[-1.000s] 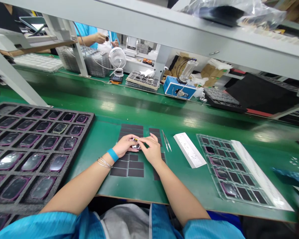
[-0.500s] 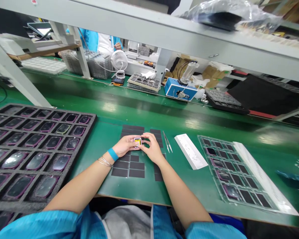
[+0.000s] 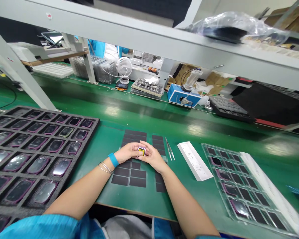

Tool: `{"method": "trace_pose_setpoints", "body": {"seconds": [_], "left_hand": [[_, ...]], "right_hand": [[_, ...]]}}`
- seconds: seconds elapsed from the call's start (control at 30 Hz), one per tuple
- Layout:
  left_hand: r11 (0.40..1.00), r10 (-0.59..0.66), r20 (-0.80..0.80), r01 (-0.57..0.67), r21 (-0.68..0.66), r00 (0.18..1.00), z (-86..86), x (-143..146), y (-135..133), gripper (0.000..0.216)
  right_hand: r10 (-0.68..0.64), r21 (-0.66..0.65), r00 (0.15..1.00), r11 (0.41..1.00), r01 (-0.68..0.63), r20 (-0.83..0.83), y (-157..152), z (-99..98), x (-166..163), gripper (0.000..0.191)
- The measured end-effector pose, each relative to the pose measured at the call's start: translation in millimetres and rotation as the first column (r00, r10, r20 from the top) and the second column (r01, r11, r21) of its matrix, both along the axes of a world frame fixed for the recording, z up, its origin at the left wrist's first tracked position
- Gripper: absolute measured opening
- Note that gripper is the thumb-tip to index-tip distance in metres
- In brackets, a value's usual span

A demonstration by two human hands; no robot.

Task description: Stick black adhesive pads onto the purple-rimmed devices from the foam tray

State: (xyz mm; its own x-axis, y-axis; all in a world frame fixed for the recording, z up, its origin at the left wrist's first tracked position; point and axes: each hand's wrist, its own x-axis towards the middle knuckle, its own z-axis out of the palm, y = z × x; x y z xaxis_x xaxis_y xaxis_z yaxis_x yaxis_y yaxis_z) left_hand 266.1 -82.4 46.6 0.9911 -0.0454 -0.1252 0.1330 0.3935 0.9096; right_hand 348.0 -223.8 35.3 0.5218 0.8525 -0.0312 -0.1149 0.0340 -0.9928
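A small square device (image 3: 141, 151) with a purple rim and a yellow part inside sits between my two hands, over the green mat. My left hand (image 3: 126, 152) grips it from the left, fingers closed around its edge. From the right, my right hand (image 3: 153, 156) pinches the same device. Under the hands lie dark rectangular pads (image 3: 129, 172) in rows. Tweezers (image 3: 169, 150) lie just right of my right hand.
A black foam tray (image 3: 89, 132) of purple-rimmed devices fills the left. A white strip (image 3: 194, 161) and a clear tray (image 3: 235, 186) with dark parts lie to the right. A conveyor belt (image 3: 139, 113) runs behind; a person in blue works at the far side.
The device has been turned so its yellow inside faces up, and both hands have shifted slightly toward me. The camera has tilted up a little.
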Motion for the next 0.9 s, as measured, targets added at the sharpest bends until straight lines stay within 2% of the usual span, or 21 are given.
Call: {"method": "trace_pose_setpoints", "body": {"seconds": [0.07,0.17,0.33,0.57,0.9], "left_hand": [[1.0,-0.03,-0.035,0.03,-0.002,0.999,-0.2,0,-1,0.036],[1.0,-0.006,-0.094,0.006,-0.008,0.996,-2.9,0,-2,0.035],[0.999,0.032,-0.117,-0.032,0.003,0.993,-7.2,1,-4,0.035],[0.998,0.06,-0.141,-0.06,0.008,0.988,-9.1,2,-3,0.036],[0.998,-0.012,-0.124,0.019,0.054,0.992,-9.4,2,1,0.036]], "right_hand": [[0.041,0.012,0.997,0.999,-0.041,-0.071,0,-1.0,1,0.075],[0.058,0.009,0.992,0.998,-0.058,-0.115,0,-3.4,0,0.074],[0.025,-0.008,0.998,1.0,-0.025,-0.053,2,-4.4,-1,0.064],[0.03,0.013,0.999,0.999,-0.03,-0.017,3,-3.9,-1,0.059],[0.056,0.027,0.996,0.998,-0.055,-0.071,5,-12.3,2,0.063]]}}
